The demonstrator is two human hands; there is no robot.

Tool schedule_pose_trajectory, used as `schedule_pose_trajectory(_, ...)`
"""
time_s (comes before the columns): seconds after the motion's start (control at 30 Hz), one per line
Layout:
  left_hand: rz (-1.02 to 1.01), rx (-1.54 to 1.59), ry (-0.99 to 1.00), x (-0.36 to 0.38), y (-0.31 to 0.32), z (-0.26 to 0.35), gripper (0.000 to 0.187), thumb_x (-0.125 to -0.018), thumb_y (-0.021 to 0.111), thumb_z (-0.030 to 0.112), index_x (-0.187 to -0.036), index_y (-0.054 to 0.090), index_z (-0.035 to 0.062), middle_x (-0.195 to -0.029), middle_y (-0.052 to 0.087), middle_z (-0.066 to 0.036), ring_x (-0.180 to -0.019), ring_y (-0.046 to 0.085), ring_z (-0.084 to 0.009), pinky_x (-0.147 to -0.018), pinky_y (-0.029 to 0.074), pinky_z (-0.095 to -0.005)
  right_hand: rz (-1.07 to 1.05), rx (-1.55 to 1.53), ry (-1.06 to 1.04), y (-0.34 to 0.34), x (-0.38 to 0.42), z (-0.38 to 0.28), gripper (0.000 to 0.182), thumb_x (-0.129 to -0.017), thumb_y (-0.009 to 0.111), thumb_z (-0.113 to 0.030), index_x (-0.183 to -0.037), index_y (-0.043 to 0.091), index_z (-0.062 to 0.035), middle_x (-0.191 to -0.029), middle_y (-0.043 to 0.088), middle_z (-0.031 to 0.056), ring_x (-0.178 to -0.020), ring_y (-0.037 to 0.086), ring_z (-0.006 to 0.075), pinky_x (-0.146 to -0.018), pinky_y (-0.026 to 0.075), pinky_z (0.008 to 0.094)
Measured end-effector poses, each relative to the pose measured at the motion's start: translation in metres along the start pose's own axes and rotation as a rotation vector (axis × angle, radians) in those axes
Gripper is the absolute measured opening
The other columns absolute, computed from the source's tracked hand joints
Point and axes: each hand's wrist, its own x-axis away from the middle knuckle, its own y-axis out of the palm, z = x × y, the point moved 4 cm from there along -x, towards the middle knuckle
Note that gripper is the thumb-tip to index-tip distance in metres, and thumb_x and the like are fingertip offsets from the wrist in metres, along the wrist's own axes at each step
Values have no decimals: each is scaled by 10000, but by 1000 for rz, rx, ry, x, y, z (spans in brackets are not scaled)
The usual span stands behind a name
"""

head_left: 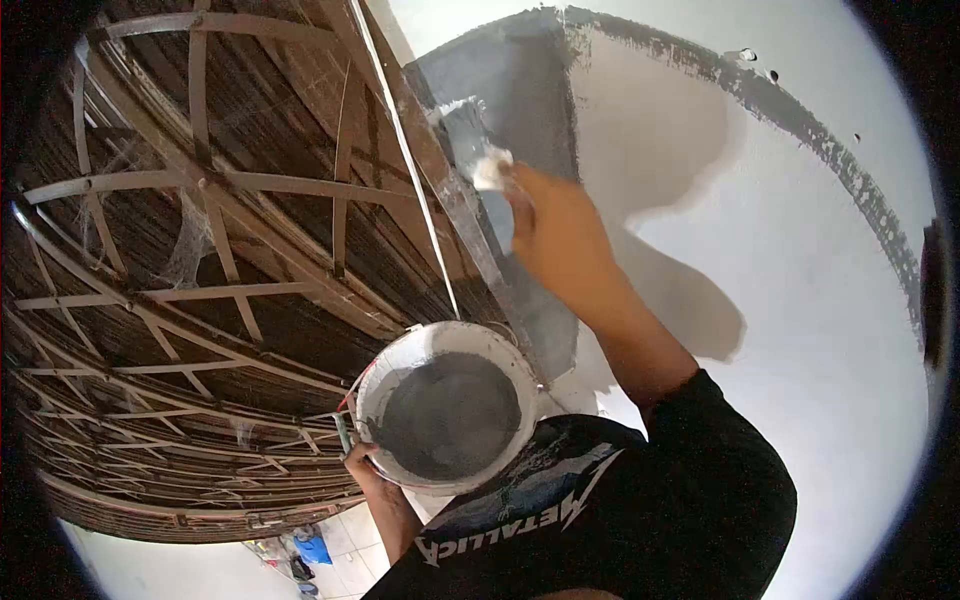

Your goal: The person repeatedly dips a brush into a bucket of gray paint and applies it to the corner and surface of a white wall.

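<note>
My right hand [560, 230] is raised against the wall, its fingers closed round a pale paint brush [490, 168]. The brush end is blurred by motion and meets the wall beside a dark sloping beam. Grey paint [535, 110] covers that part of the wall, with a whitish streak near the brush. Close to my chest is a white bucket [522, 360], holding thick grey paint [450, 415]. My left hand [365, 465] grips the bucket's lower left side, near its green handle grip [343, 432]. Some of the left fingers are hidden by the bucket.
A corrugated roof on a metal frame [270, 185] fills the left, with cobwebs on it. A thin white pipe or cable [405, 150] runs down towards the bucket. The pale wall [800, 300] has a curved grey band. Far below, a blue item [312, 545] lies on tiles.
</note>
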Motion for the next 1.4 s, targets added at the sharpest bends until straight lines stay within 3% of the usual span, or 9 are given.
schedule_pose_trajectory(0.2,6,-7,46,1,0,2,98,-668,523,63,-636,566,-19,-782,616,-123,-697,600,-241,-669,494,-354,108,-38,-142,-25,-3,-13,283,-791,550,-60,-1069,601,-48,-812,602,218,-801,596,411,-705,471,503)
schedule_pose_trajectory(0.37,13,-115,92,-11,-26,-5,98,-676,529,67,-643,567,-17,-810,630,-131,-733,615,-242,-701,509,-366,11,26,-97,-36,-5,-27,238,-770,548,-50,-1003,595,-47,-787,596,219,-771,589,405,-688,463,508)
schedule_pose_trajectory(0.47,-80,-115,40,-18,-34,-12,240,-633,509,105,-847,568,15,-853,584,-89,-812,568,-240,-760,462,-333,98,51,-139,-40,-11,-34,224,-777,548,-56,-998,589,-50,-791,593,213,-766,591,399,-682,463,511)
schedule_pose_trajectory(0.6,-59,-57,-49,0,-3,-3,314,-631,509,119,-915,571,2,-882,586,-95,-824,567,-249,-772,460,-338,-1,172,-103,-24,-25,-37,196,-787,551,-66,-980,584,-53,-788,586,197,-766,596,387,-676,470,502)
schedule_pose_trajectory(0.73,-122,-87,7,-3,-1,-3,417,-624,502,124,-1010,578,-18,-937,606,-113,-852,574,-266,-793,461,-346,114,73,-162,-53,-20,-50,173,-821,545,-75,-987,589,-57,-747,573,188,-726,584,389,-648,461,490)
schedule_pose_trajectory(0.8,-107,-79,3,-3,-7,-5,385,-631,506,123,-980,578,-22,-935,615,-120,-850,583,-268,-788,470,-349,217,87,-242,-38,-29,-41,167,-874,536,-89,-1026,606,-71,-692,555,181,-661,555,392,-589,428,482)
schedule_pose_trajectory(0.93,-54,7,10,3,12,1,204,-656,534,138,-782,588,-13,-855,620,-117,-783,593,-250,-740,488,-344,123,101,-160,-31,-33,-41,166,-856,537,-75,-1013,589,-63,-727,572,194,-696,573,405,-610,441,491)
schedule_pose_trajectory(1.1,-31,25,-12,-9,-7,-11,294,-644,502,145,-871,588,-21,-881,602,-108,-800,573,-254,-751,464,-339,121,51,-107,-59,-19,-54,188,-868,527,-55,-1053,552,-40,-776,599,231,-750,581,425,-625,445,501)
schedule_pose_trajectory(1.4,16,4,86,-7,-8,-5,138,-684,524,74,-553,520,28,-649,560,-82,-609,550,-198,-637,474,-352,39,162,-64,-41,-23,-61,324,-794,569,-64,-1108,493,-83,-807,577,209,-745,612,404,-654,492,496)
